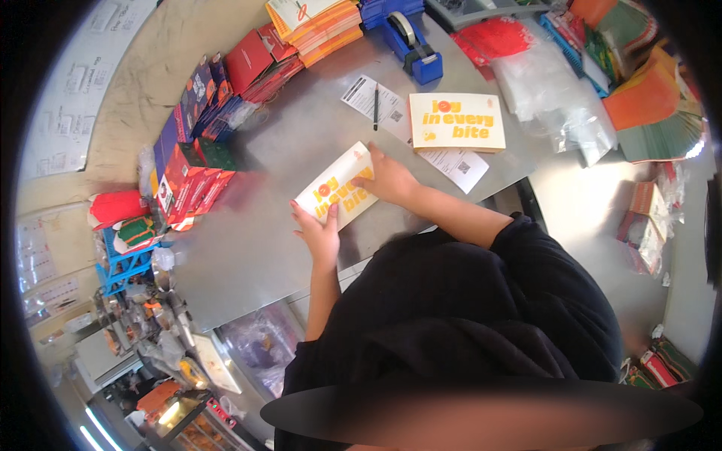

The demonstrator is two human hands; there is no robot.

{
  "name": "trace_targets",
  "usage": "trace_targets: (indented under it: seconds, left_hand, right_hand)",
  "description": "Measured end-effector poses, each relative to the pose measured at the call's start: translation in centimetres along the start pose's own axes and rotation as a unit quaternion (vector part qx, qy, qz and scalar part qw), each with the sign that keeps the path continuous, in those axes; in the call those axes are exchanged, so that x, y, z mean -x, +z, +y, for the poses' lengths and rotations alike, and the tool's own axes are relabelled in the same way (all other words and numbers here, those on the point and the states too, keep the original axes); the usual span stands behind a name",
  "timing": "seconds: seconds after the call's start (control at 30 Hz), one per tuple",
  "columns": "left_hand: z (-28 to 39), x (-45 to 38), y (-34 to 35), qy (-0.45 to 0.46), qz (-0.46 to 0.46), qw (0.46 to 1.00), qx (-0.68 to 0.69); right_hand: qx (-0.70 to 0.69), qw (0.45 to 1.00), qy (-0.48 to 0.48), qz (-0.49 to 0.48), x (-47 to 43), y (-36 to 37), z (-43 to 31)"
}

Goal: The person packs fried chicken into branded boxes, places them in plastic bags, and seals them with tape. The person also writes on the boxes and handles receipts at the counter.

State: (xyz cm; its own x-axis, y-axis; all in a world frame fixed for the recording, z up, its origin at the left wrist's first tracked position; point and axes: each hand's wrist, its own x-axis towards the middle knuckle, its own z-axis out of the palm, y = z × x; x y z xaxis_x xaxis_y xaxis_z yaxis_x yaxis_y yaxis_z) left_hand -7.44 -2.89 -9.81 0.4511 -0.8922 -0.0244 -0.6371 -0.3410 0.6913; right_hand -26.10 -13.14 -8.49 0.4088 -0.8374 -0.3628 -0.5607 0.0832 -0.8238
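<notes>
In front of me is a white paper food box (338,189) with yellow lettering, slanted over the steel worktop (271,186). My left hand (320,232) grips its near left end, with the thumb on the printed face. Around the right side of this box my right hand (392,177) is closed, the thumb again on top. The fingers underneath are hidden. A second white box (457,122) with the same print lies to the right, partly over printed paper slips (459,169). A dark pencil (376,107) rests across another slip.
A blue tape dispenser (417,53) stands at the back beside stacked yellow-orange cartons (321,34). Red folded boxes (259,62) and dark patterned boxes (194,104) line the wall. Clear plastic bags (555,90) and fanned orange-and-green packaging (648,107) lie at the right.
</notes>
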Motion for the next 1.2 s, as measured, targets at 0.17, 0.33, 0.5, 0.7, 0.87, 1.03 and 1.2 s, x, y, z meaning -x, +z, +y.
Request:
trace_targets:
  seconds: [0.17, 0.33, 0.5, 0.7, 0.87, 1.03, 1.2]
  left_hand:
    - [-0.4, 0.0, -0.4, -0.064, -0.114, 0.913, 0.386]
    - [7.5, -1.5, 0.4, 0.037, -0.161, 0.869, 0.466]
    - [18.4, -5.3, 7.6, 0.094, -0.276, 0.888, 0.355]
    - [22.4, -3.6, 11.4, 0.308, 0.064, 0.921, -0.231]
    - [25.1, -2.4, 13.1, 0.505, -0.144, 0.812, -0.255]
    - [26.6, -2.0, 13.0, 0.457, -0.204, 0.824, -0.265]
    - [28.5, -0.2, 13.5, 0.411, -0.195, 0.862, -0.223]
  right_hand:
    - [0.109, 0.987, -0.061, 0.099, 1.2, -0.2, -0.5]
    - [-0.053, 0.984, -0.057, 0.160, 5.9, -7.7, -0.6]
    - [-0.080, 0.969, 0.060, 0.224, 8.4, -19.0, 2.9]
    - [-0.006, 0.957, 0.116, 0.264, 6.1, -19.4, 9.0]
    - [-0.029, 0.939, -0.063, 0.337, 8.4, -19.8, 10.9]
    - [-0.052, 0.878, 0.015, 0.475, 15.3, -26.9, 18.0]
    - [0.389, 0.772, -0.189, 0.465, 12.4, -34.2, 26.8]
